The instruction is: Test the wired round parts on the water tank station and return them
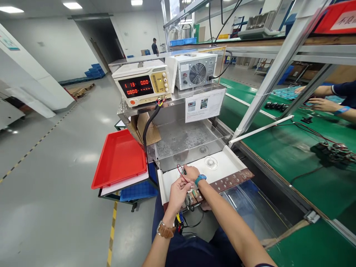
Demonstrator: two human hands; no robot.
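My left hand [177,194] is pinched on a thin red wire [178,167], which loops up over the white work tray [233,160]. Just beyond it, the fingers of my right hand [191,173] are closed round a small dark green part [183,171]; its exact kind is too small to make out. Both hands are close together above the tray's near left half. Below them, a brown strip [230,181] with rows of metal-ringed holes runs along the tray's front edge. Black leads [202,213] hang from its left end.
A power supply [141,83] with red digits and a second fan-cooled unit [196,72] stand on the metal shelf ahead. A red tray [121,159] lies at left. Across the green bench [303,159] at right, a co-worker's hands [324,104] are near parts; a frame post [267,81] stands between.
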